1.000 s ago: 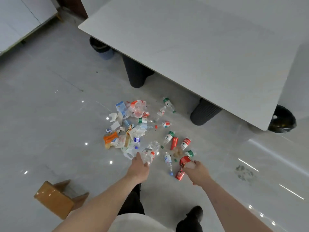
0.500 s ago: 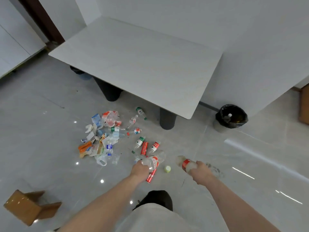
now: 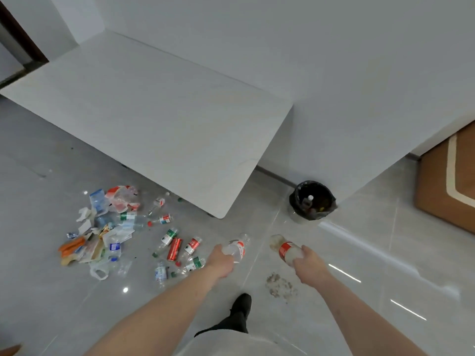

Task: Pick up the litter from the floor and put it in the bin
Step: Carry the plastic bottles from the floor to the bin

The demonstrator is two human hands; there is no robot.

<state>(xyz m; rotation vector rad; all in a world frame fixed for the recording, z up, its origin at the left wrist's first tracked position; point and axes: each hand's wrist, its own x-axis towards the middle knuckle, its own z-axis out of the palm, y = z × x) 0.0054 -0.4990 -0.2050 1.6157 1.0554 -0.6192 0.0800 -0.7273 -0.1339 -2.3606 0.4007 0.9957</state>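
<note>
Grey tiled floor [image 3: 64,163], with a white surface [image 3: 154,119] standing over it and a black-lined bin [image 3: 312,200] by the wall corner. Litter [image 3: 120,232] lies scattered on the floor to my left, beside the surface. My left hand [image 3: 221,262] grips a clear bottle [image 3: 237,247] with a red label. My right hand [image 3: 309,264] grips a second red-labelled bottle [image 3: 285,249]. Both bottles are held off the floor, short of the bin. My fingers are curled round each bottle.

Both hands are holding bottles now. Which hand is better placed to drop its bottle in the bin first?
Right. The right hand holds its red-label bottle nearer the bin; the left hand is farther off.
</note>
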